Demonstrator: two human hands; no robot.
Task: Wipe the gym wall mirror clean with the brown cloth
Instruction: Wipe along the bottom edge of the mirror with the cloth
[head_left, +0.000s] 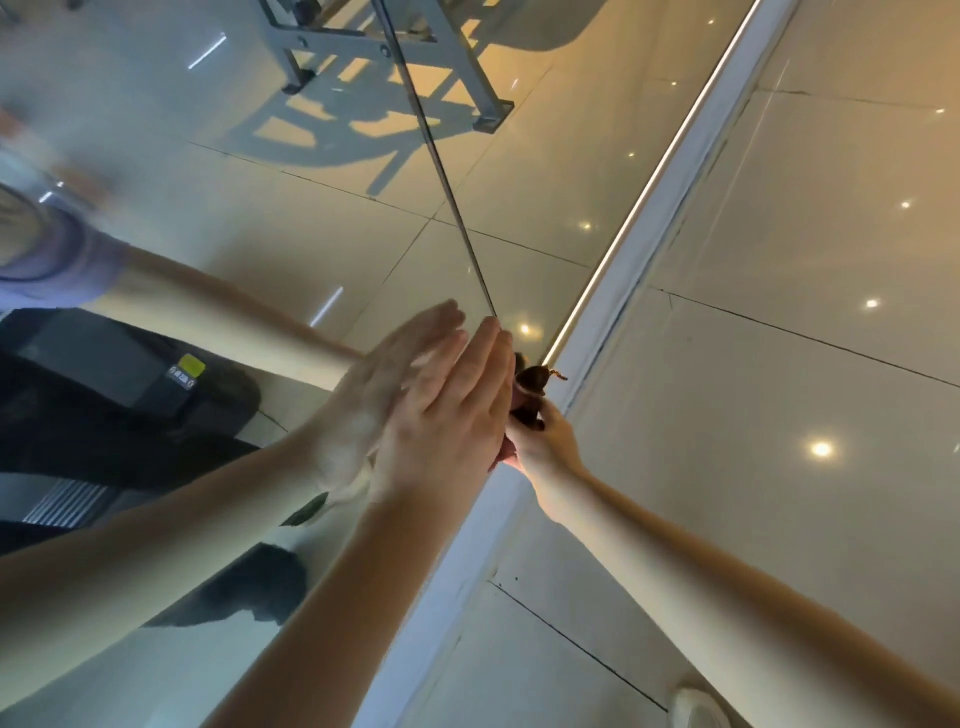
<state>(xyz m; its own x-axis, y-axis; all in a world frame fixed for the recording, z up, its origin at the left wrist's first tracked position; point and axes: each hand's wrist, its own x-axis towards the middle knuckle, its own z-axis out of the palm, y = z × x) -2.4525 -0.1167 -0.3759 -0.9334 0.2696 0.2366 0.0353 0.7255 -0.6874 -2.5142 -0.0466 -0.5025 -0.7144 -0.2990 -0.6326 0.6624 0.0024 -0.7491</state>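
Head view, looking down: the right hand (540, 441) has its fingers curled tight round the brown cloth (530, 392), bunched into a small wad that sits at the foot of the mirror (260, 234), against the white frame strip (639, 249). Just beside it the left hand (447, 415) lies flat on the glass, fingers straight and together, holding nothing, and meets its own reflection. Glossy floor tiles (779, 364) spread to the right; the toe of a pale shoe (696, 706) shows at the bottom edge
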